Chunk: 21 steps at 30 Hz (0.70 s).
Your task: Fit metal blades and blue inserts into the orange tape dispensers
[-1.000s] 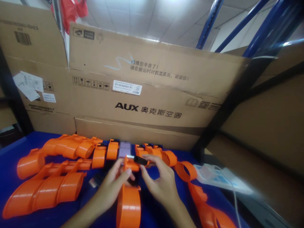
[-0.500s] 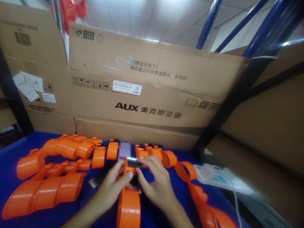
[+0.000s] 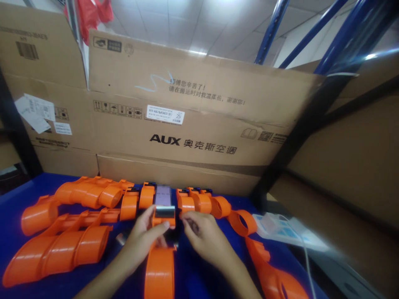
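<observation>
Rear of bench: large cardboard box point(image 3: 193, 124) standing on edge, white label point(image 3: 165, 114) on its face. Blue table cover point(image 3: 12, 187) underneath. Left: curved orange shells point(image 3: 59, 249), stacked. Right: white flat item point(image 3: 280, 228), blurred, possibly a tray. Above: blue rack beams point(image 3: 271, 29), red bag point(image 3: 92, 12).

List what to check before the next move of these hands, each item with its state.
1. Left hand grips the orange piece: ok, thumb and fingers pinch it.
2. Right hand touches the piece: cannot tell, its fingertips sit at the piece's right edge but the spot is blurred.
3. Grey strip sits flat on the piece: cannot tell.
4. White cable away from both hands: ok, far to the right.
5. Stacked orange shells apart from the left forearm: ok, off to the left.
</observation>
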Each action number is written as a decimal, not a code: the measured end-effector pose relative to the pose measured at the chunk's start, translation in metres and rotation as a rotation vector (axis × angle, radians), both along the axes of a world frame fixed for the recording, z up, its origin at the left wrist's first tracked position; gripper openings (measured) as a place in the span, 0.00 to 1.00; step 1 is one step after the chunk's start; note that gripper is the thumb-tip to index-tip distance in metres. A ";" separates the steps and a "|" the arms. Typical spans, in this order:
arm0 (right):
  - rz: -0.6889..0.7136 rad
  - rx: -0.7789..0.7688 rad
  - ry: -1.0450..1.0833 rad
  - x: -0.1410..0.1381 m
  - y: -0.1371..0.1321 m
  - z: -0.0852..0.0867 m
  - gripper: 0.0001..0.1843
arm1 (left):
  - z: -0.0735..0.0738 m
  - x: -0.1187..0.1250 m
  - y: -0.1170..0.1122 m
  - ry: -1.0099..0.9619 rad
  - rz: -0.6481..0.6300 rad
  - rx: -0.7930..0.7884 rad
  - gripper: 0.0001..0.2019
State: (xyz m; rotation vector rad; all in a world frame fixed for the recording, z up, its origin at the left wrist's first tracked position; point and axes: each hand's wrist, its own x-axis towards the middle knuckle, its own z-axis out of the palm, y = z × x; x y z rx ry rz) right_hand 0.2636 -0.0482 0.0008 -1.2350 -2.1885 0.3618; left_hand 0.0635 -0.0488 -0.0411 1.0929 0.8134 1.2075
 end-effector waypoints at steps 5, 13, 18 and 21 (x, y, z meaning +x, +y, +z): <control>-0.063 -0.108 -0.353 -0.005 0.001 -0.008 0.17 | 0.000 0.000 -0.001 0.015 -0.007 0.016 0.24; -0.102 -0.138 -0.514 0.000 0.002 -0.014 0.16 | 0.001 0.002 -0.002 0.011 -0.020 0.021 0.24; -0.117 -0.167 -0.542 0.007 0.001 -0.012 0.17 | 0.001 0.002 -0.001 -0.010 0.019 -0.005 0.27; -0.107 -0.197 -0.565 0.008 0.002 -0.011 0.18 | 0.001 0.001 -0.001 -0.003 0.021 -0.010 0.26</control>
